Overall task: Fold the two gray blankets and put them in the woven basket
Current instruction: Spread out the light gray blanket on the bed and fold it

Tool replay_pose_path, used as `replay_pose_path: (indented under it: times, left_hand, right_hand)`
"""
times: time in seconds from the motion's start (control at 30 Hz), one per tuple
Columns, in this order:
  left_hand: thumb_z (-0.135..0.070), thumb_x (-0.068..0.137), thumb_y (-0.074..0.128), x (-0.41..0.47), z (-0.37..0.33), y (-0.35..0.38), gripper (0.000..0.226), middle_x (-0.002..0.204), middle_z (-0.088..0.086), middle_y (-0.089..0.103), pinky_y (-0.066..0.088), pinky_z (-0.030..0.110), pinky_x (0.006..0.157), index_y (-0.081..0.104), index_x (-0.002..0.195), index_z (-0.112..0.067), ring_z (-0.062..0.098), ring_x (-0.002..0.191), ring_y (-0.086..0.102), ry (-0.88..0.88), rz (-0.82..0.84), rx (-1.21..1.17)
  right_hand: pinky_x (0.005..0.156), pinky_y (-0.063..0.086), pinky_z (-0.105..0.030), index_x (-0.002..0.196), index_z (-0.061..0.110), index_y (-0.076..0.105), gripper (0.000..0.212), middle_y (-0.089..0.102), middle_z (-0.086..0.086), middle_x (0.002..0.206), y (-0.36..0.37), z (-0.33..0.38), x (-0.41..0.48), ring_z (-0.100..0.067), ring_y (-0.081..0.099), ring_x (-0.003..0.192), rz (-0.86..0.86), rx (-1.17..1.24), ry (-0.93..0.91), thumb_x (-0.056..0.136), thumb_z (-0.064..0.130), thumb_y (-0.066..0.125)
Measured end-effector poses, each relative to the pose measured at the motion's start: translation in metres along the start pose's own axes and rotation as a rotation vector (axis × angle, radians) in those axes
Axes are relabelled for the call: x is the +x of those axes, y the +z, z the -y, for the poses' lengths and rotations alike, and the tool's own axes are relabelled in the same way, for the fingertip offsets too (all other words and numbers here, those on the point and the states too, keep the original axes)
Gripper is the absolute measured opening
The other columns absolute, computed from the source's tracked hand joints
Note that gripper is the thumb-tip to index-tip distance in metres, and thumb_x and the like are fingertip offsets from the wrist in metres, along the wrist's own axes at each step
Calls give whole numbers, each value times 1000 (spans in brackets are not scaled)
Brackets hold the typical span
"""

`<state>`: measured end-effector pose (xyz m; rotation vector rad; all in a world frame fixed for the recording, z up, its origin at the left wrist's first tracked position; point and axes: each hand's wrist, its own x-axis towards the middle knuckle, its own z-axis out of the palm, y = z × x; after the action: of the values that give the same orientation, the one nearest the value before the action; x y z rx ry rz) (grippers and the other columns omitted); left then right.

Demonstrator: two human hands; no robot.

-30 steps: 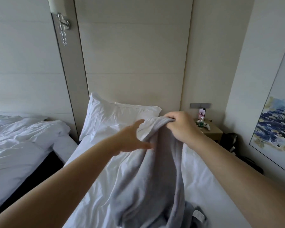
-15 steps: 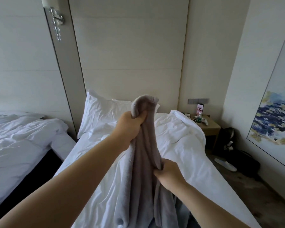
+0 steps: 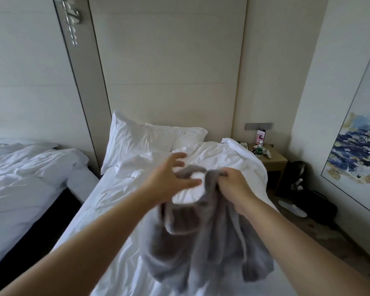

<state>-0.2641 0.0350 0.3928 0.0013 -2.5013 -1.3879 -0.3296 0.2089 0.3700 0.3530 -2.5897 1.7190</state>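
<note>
Right hand [image 3: 233,185] pinches the unfolded gray blanket [image 3: 203,242], which hangs above the bed [image 3: 107,201] foot; left hand [image 3: 171,180] spread, empty. Second blanket and basket unseen; folding barely begun.

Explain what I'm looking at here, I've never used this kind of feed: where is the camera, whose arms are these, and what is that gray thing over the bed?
There is no machine here. The single view comes from a wide-angle camera worn on a person's head, looking forward and down, so the two bare arms reaching in from the bottom are that person's own.

The right hand is closed on the top edge of a gray blanket, which hangs bunched and unfolded above the bed. The left hand is open, fingers spread, reaching toward the blanket's upper edge; the picture is blurred there, so I cannot tell whether it touches.

The bed carries a rumpled white duvet and a white pillow at the headboard. A second bed stands to the left and a small nightstand to the right. No woven basket or second blanket is clearly in view.
</note>
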Motion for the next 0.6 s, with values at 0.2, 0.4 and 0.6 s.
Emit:
replay_pose_path:
  times: [0.2, 0.4, 0.6]
  left_hand:
    - [-22, 83, 61, 11, 1, 12, 10, 76, -1, 65, 43, 27, 69, 65, 86, -13, 22, 79, 60, 52, -36, 323]
    - [-3, 82, 38, 21, 20, -26, 31, 80, 1, 66, 46, 31, 67, 62, 82, -22, 21, 78, 60, -62, -415, 192]
    - [-6, 85, 47, 14, 44, -62, 26, 78, -3, 65, 47, 28, 71, 62, 84, -27, 17, 79, 61, -46, -530, 0]
  right_hand:
    - [54, 39, -9, 82, 25, 60, 14, 58, 15, 70, -8, 30, -1, 3, 52, 68, 56, -344, -419, 79, 11, 55]
    - [52, 28, -15, 63, 16, 50, 25, 50, 2, 68, -22, -72, 17, -16, 47, 67, -25, -692, -238, 82, 2, 55]
    - [63, 41, -33, 86, 0, 60, 22, 60, -15, 83, -51, -177, 1, -34, 55, 81, -214, -329, 436, 94, 10, 43]
